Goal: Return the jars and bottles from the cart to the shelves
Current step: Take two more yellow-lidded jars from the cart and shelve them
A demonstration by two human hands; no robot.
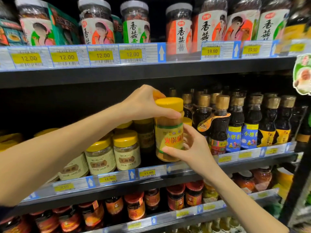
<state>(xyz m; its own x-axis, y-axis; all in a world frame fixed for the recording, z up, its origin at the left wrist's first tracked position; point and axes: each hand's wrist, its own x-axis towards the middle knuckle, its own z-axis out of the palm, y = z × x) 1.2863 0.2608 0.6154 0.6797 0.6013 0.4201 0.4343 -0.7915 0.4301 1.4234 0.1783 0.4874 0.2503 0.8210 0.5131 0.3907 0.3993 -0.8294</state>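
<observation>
Dark metal store shelf (151, 76) — price strips along its edge. Left hand (144, 103) and right hand (193, 147) both close around a tall yellow-lidded jar (169, 130) — clear plastic, round.

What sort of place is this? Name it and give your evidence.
Most likely a grocery store's condiment aisle: yellow price tags line each shelf edge, rows of identical dark bottles fill the shelves, and both hands hold a yellow-lidded jar.

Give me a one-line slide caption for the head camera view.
Both hands, left hand and right hand, set a yellow-lidded jar onto the middle shelf.
</observation>
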